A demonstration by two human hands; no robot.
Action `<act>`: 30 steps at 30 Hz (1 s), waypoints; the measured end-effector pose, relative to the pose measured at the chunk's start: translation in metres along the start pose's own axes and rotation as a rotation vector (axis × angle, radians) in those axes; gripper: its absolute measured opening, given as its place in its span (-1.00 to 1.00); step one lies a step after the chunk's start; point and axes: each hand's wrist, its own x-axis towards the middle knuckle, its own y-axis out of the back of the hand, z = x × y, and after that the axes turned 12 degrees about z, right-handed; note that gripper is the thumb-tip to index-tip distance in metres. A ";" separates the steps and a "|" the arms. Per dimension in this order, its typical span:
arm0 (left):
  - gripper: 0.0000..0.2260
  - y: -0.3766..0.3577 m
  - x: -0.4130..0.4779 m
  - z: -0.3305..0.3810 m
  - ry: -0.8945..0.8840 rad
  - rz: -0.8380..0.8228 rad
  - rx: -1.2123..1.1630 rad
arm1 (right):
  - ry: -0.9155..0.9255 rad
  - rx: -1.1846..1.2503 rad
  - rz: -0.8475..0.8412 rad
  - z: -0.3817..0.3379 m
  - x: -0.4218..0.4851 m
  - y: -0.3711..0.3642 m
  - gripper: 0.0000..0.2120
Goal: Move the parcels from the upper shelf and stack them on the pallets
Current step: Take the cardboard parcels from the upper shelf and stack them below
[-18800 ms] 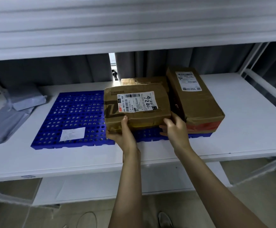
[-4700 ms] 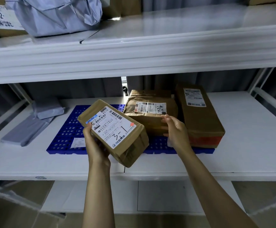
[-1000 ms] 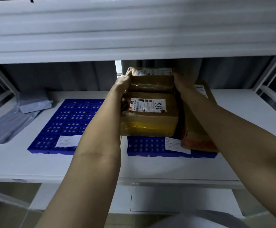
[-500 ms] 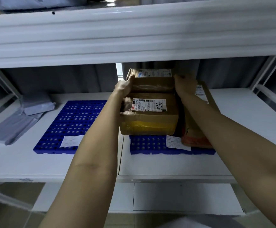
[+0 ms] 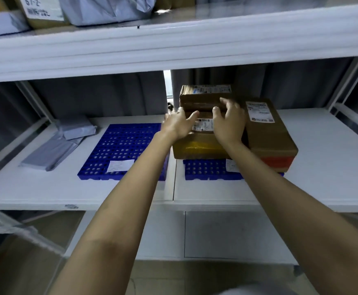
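Observation:
Two blue perforated pallets lie on the middle shelf: the left pallet [image 5: 122,150] is bare, the right pallet [image 5: 208,171] carries brown parcels. A top parcel [image 5: 201,96] rests on a labelled lower parcel [image 5: 197,145]. A long brown parcel [image 5: 267,133] lies beside them on the right. My left hand [image 5: 179,125] and my right hand [image 5: 229,121] hover in front of the stack with fingers spread, holding nothing. On the upper shelf [image 5: 173,45] sit a brown parcel marked 67-2 [image 5: 39,11] and a grey bag parcel [image 5: 107,9].
Grey mailer bags [image 5: 63,143] lie at the left of the middle shelf. White shelf uprights [image 5: 344,86] stand at both sides, and a grey curtain hangs behind. A flat grey parcel [image 5: 1,24] sits at the upper shelf's far left.
Both hands have let go of the top parcel, which now rests on the stack, and have drawn back toward me with fingers open. The view has tilted up, showing the upper shelf's parcels.

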 end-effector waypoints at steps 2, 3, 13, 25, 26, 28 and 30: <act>-0.41 0.010 -0.020 0.000 -0.055 -0.005 0.015 | 0.028 0.035 -0.018 -0.008 -0.019 0.006 -0.65; -0.43 0.016 -0.031 -0.001 -0.082 -0.003 0.019 | 0.046 0.038 -0.021 -0.011 -0.029 0.010 -0.66; -0.64 0.094 -0.113 0.010 -0.447 0.196 0.010 | 0.430 0.152 0.006 -0.076 -0.090 0.061 -0.59; -0.68 0.218 -0.125 0.023 -0.609 0.672 -0.041 | 0.789 0.294 0.099 -0.185 -0.060 0.115 -0.63; -0.70 0.223 -0.120 0.023 -0.587 0.705 -0.051 | 0.788 0.302 0.102 -0.192 -0.058 0.113 -0.62; -0.71 0.238 -0.111 0.024 -0.553 0.766 -0.052 | 0.796 0.293 0.124 -0.209 -0.050 0.108 -0.63; -0.71 0.251 -0.100 0.026 -0.526 0.815 -0.048 | 0.806 0.263 0.166 -0.225 -0.040 0.101 -0.66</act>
